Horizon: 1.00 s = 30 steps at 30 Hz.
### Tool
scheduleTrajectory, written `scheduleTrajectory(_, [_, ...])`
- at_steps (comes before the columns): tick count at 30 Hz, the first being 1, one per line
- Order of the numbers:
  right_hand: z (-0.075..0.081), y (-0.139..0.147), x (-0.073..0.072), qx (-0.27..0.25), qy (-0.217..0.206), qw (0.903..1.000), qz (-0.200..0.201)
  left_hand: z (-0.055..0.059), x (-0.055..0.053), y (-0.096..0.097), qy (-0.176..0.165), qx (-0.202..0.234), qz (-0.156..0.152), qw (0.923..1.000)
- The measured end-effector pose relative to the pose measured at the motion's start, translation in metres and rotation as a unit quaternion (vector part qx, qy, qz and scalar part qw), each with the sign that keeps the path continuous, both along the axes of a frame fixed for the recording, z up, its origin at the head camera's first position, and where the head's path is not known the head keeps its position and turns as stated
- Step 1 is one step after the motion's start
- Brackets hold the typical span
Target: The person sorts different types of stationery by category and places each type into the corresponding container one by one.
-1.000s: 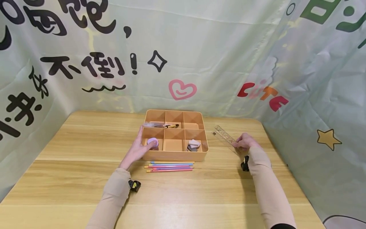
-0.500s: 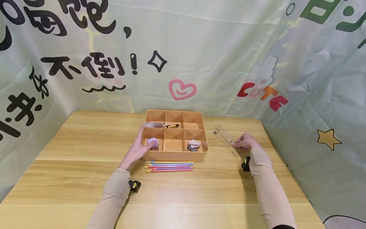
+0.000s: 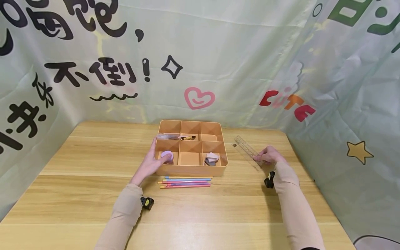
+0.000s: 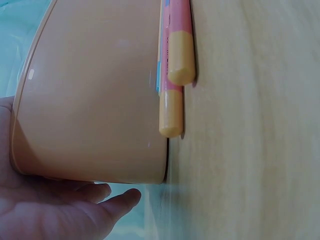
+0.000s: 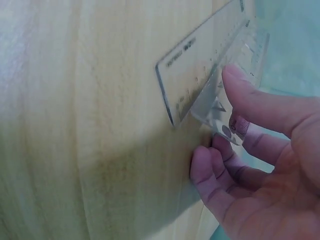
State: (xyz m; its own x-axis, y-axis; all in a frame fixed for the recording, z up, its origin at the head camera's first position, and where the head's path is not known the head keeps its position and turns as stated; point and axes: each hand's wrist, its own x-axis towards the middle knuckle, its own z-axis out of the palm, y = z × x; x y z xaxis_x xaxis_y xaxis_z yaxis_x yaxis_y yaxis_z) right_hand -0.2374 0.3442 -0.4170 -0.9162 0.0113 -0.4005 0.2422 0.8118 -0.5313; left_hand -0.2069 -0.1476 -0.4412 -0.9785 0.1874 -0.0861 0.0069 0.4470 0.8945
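My left hand (image 3: 147, 167) grips the left end of an orange six-compartment organizer box (image 3: 192, 170). Its thumb reaches over the rim above a purple round thing (image 3: 166, 154), while the fingers lie along the outside wall. In the right wrist view, my right hand (image 5: 272, 162) pinches a clear stencil ruler (image 5: 211, 102) between thumb and fingers, tilted up off the table. Beneath it a second clear ruler (image 5: 182, 62) lies flat on the wood. Both rulers are right of the box in the head view.
Several pencils (image 3: 185, 182) with yellow ends lie along the box's front. White and grey blocks (image 3: 212, 157) sit in the front right compartment. Across the back left part lie a clear thing (image 3: 168, 136) and a dark-gold pen-like thing (image 3: 188, 138). A printed curtain (image 3: 237, 69) hangs behind.
The held ruler has tilted up and slid slightly apart from the ruler under it. My right wrist has shifted slightly to the right. The left hand and the box stay put.
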Motion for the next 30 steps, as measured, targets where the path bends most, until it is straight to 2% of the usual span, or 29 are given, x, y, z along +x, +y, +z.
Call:
scheduleTrajectory(4, [0.000,0.003,0.001,-0.021,0.014,0.9997,0.005,0.000,0.000,0.000,-0.002,0.002,0.000,1.0000])
scheduleTrajectory(11, [-0.001,0.009,0.005,-0.107,0.020,0.9939,-0.013,0.000,0.001,-0.001,0.000,0.004,0.002,1.0000])
scheduleTrajectory(23, [-0.010,0.012,0.011,-0.146,0.056,0.9875,-0.021,0.000,0.001,-0.001,-0.001,0.003,0.002,1.0000])
scheduleTrajectory(30, [-0.011,0.008,0.015,-0.150,0.076,0.9845,-0.050,0.000,0.000,0.000,0.002,0.003,0.001,1.0000])
